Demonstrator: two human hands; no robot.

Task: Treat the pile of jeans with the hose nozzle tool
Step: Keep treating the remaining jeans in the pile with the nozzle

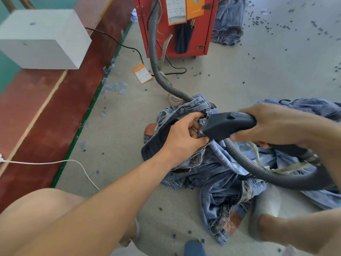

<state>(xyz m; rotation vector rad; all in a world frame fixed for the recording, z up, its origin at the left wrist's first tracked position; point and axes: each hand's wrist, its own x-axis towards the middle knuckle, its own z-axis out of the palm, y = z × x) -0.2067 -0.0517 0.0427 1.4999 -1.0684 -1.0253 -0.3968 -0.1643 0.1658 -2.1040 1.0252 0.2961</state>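
Note:
A pile of blue jeans [219, 174] lies on the grey floor in front of me. My left hand [184, 137] grips the waistband of the top pair [191, 106] and holds it up, the dark inside showing. My right hand [273, 124] is curled round the dark grey nozzle tool [228, 124], whose tip points left into the denim beside my left fingers. The ribbed grey hose [258, 169] loops from the nozzle over the pile, and another stretch of the hose [155, 58] runs up to the red machine [199, 34].
A second heap of jeans [228, 19] lies behind the red machine. A white block [42, 37] sits on the red strip at left. A black cable [129, 47], a white cord [55, 161] and an orange tag [142, 73] lie on the floor. Dark scraps litter the floor at right.

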